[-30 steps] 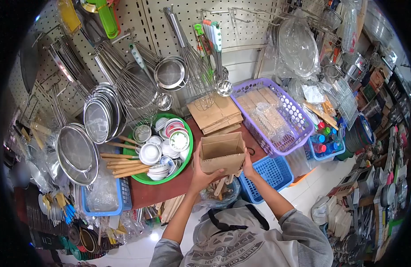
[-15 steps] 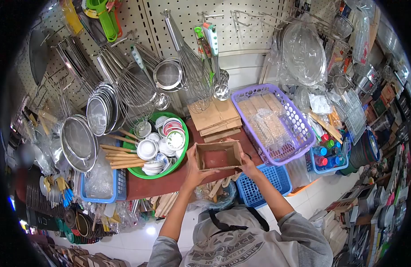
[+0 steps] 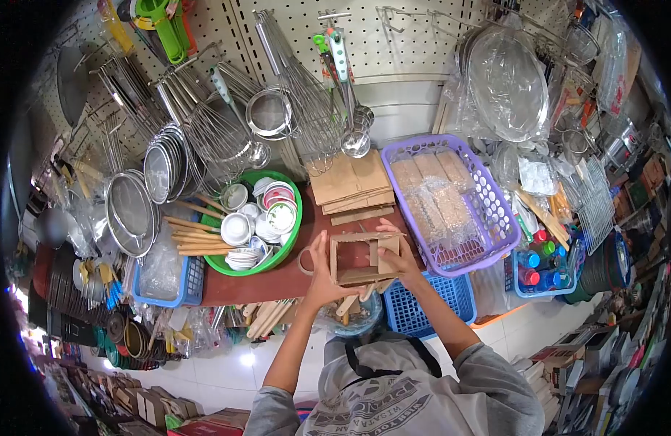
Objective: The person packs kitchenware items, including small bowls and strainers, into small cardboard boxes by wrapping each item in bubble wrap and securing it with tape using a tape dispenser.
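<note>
A small brown cardboard box (image 3: 355,277) with an open middle is between my hands above the red-brown table (image 3: 274,285). My left hand (image 3: 322,277) grips its left wall, thumb and fingers along the side. My right hand (image 3: 399,261) holds the right end, its fingers lying over a cardboard flap that covers part of the opening. Through the box the red-brown surface shows. Partly hidden behind my left hand lies a tan ring-shaped thing (image 3: 305,260). Just beyond the box sits a stack of flat cardboard pieces (image 3: 350,182).
Left of the box stands a green basin (image 3: 295,240) with small dishes and wooden-handled tools. A purple basket (image 3: 495,247) with wrapped packs is on the right, a blue basket (image 3: 433,305) below it. Whisks (image 3: 299,94) and strainers (image 3: 132,211) hang from the pegboard.
My right hand has moved inward over the box's right end, and a flap now covers part of the opening. The view has shifted slightly; the tan ring now shows beside my left hand.
</note>
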### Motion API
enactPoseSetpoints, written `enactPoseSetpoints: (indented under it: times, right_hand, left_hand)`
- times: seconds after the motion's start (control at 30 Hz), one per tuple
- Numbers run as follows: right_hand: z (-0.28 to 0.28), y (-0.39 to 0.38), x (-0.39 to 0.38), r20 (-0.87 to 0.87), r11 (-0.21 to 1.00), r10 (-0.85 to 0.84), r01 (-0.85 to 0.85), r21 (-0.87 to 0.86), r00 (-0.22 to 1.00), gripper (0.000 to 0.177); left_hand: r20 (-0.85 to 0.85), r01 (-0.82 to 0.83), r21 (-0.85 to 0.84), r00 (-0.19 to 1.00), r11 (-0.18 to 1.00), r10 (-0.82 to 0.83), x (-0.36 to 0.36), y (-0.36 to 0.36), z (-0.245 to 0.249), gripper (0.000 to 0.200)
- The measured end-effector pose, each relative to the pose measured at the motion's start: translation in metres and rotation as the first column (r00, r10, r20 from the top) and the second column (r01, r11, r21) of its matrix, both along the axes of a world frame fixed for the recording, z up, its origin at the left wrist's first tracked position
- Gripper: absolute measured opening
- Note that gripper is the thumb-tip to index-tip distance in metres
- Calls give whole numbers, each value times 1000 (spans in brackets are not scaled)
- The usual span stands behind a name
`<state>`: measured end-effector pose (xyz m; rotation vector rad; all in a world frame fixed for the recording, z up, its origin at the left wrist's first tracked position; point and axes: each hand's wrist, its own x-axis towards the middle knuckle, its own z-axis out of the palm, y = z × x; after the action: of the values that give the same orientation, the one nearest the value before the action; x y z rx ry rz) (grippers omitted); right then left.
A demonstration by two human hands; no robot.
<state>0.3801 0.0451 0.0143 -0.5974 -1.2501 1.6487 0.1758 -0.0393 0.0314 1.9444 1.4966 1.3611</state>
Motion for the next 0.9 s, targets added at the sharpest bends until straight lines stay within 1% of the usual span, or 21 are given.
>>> enactPoseSetpoints:
  times: [0.03,0.1,0.2,0.3,0.37,0.43,0.5,0.53,0.6,0.63,0.7,0.73,0.8,0.83,0.9]
  right_hand:
    - [3,-1,0,-14,1000,-11,11,-14,1000,56]
    - [13,-3,0,-39,999,-35,33,-41,999,54]
    - [0,10,4,103,985,-101,85,150,990,52]
    - [-7,16,1,135,983,-79,54,177,988,53]
    - [-7,17,0,135,980,-55,27,199,989,53]
    - [-7,18,-1,157,969,-47,7,247,986,53]
    - [-7,20,-3,196,947,-62,-4,321,979,54]
    - [-8,21,-4,203,944,-54,-16,329,978,55]
    - [-9,21,-5,217,937,-39,-39,346,975,58]
    - [-9,21,-5,254,927,-52,-47,371,966,63]
    - [-7,21,-6,324,905,-83,-65,420,942,71]
    - [-11,21,-7,317,919,-54,-77,386,947,76]
    - [-21,22,-11,299,943,3,-102,316,954,86]
    - [-24,24,-12,302,952,64,-149,267,951,88]
    - [-28,27,-12,301,956,184,-241,166,936,93]
  left_hand:
    - [91,76,-3,993,997,-75,-1,0,-4,135]
    - [269,224,17,938,974,-220,-5,2,-10,134]
    - [571,258,-99,806,961,-157,-3,-3,2,131]
    - [806,321,-182,589,929,-46,2,-10,22,128]
    - [658,275,-318,753,907,3,0,-13,25,121]
    - [581,236,-361,814,902,19,-2,-15,23,113]
    - [600,231,-317,800,920,6,-4,-12,15,109]
    - [610,229,-296,793,928,-1,-4,-12,13,109]
    - [636,204,-340,769,918,65,-3,-16,20,107]
    - [648,194,-362,756,912,97,-2,-17,25,106]
    - [617,176,-297,786,938,48,-7,-16,19,99]
    - [599,169,-264,800,949,24,-10,-16,17,96]
    - [615,202,-301,788,932,28,-15,-17,14,92]
    - [624,218,-319,781,922,31,-18,-18,12,90]
    - [576,210,-344,817,915,29,-24,-18,3,89]
